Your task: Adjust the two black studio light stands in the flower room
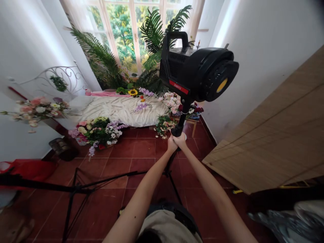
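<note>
A black studio light [187,67] with a top handle and a red label sits on a black light stand [184,116]. My left hand [172,145] is wrapped round the stand's pole just below its dark collar. Close beside it, my right hand [180,140] grips the same pole, the two hands touching. The lamp head is tilted, its round front with a yellow centre facing right. Below my hands the stand's legs spread on the red floor, partly hidden by my forearms. Most fingers are hidden behind the pole.
A bed with a cream cloth [121,109] lies ahead under the window. Flower bouquets [97,130] and a pink-and-white arrangement [42,108] stand around it. Another black stand [76,189] is at the left. A large wooden panel [273,135] leans at the right.
</note>
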`<state>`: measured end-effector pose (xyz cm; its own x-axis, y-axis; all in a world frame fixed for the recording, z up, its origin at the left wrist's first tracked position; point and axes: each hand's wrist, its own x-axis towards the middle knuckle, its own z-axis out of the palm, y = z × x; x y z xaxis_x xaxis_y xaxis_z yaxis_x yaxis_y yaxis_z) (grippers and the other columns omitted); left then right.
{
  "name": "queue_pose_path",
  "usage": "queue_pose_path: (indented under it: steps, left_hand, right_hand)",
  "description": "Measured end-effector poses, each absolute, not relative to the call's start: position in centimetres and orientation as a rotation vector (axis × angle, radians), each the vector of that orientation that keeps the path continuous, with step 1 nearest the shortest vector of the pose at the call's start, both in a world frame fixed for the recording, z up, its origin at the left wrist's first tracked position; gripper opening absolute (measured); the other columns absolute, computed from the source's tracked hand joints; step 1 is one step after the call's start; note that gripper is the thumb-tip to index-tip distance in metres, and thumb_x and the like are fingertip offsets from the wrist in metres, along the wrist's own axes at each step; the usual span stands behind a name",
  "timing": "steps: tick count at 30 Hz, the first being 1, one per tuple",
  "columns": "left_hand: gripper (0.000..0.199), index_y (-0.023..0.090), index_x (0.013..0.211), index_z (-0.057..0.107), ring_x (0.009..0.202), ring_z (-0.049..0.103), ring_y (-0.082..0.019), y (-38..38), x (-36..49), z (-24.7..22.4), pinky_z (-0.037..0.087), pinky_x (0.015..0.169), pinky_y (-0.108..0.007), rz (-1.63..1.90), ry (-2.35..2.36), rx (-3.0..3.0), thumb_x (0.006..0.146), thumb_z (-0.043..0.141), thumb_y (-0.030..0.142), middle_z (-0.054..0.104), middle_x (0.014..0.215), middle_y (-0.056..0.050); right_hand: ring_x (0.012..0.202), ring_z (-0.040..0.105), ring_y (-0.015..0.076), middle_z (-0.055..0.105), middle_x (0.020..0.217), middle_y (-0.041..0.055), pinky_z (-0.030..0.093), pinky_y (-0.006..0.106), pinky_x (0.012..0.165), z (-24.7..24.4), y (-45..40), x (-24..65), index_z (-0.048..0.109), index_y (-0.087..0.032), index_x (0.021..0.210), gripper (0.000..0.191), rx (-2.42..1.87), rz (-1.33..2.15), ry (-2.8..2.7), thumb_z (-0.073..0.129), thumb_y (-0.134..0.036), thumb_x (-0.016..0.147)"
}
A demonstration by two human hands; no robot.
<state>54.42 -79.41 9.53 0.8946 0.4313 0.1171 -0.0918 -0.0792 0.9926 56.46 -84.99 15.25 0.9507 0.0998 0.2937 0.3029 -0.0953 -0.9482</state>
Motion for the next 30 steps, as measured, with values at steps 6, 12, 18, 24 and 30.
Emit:
queue_pose_path:
  steps: [6, 12, 18, 24, 30]
  left_hand:
    - [0.027, 0.011, 0.093, 0.059, 0.078, 0.064, -0.020, -79.7, 53.5, 9.1, 0.048, 0.071, -0.028, 0.488, 0.271, 1.663, 0.068, 0.062, 0.020, 0.069, 0.086, -0.012]
    - [0.022, 0.011, 0.087, 0.064, 0.078, 0.064, -0.021, -79.9, 53.4, 8.5, 0.048, 0.069, -0.027, 0.460, 0.246, 1.734, 0.066, 0.063, 0.020, 0.069, 0.081, -0.010]
    - [0.027, 0.011, 0.086, 0.066, 0.074, 0.062, -0.016, -79.8, 53.5, 8.4, 0.047, 0.069, -0.024, 0.428, 0.169, 1.616, 0.071, 0.061, 0.033, 0.069, 0.084, -0.007]
    - [0.034, 0.010, 0.079, 0.064, 0.067, 0.057, -0.014, -80.1, 53.2, 8.7, 0.044, 0.065, -0.024, 0.439, 0.238, 1.621, 0.069, 0.063, 0.043, 0.063, 0.070, -0.004]
    - [0.037, 0.011, 0.077, 0.063, 0.066, 0.055, -0.013, -80.2, 53.2, 8.7, 0.043, 0.066, -0.024, 0.437, 0.223, 1.626, 0.069, 0.062, 0.047, 0.061, 0.070, -0.004]
  right_hand:
    - [0.078, 0.062, 0.0222, 0.069, 0.079, 0.0092, 0.051, 0.033, 0.069, 13.2, -85.3, 56.9, 0.063, -0.017, 0.078, 0.025, -1.662, -0.136, -0.401, 0.067, -0.028, 0.056]
    - [0.061, 0.054, 0.0161, 0.062, 0.065, 0.0033, 0.049, 0.032, 0.064, 13.1, -86.2, 57.7, 0.057, -0.018, 0.062, 0.024, -1.749, 0.040, -0.561, 0.071, -0.037, 0.059]
    - [0.088, 0.054, 0.0217, 0.062, 0.088, 0.0061, 0.045, 0.039, 0.084, 13.2, -88.3, 55.4, 0.061, -0.019, 0.082, 0.035, -1.817, -0.188, -0.525, 0.075, -0.041, 0.058]
    - [0.078, 0.058, 0.0171, 0.064, 0.087, 0.0044, 0.047, 0.031, 0.075, 10.4, -92.6, 51.5, 0.058, -0.021, 0.089, 0.035, -1.583, -0.116, -0.251, 0.067, -0.049, 0.070]
    - [0.054, 0.057, 0.0144, 0.064, 0.062, 0.0037, 0.045, 0.027, 0.053, 7.3, -93.1, 50.1, 0.061, -0.018, 0.072, 0.050, -1.482, 0.219, -0.108, 0.049, -0.067, 0.076]
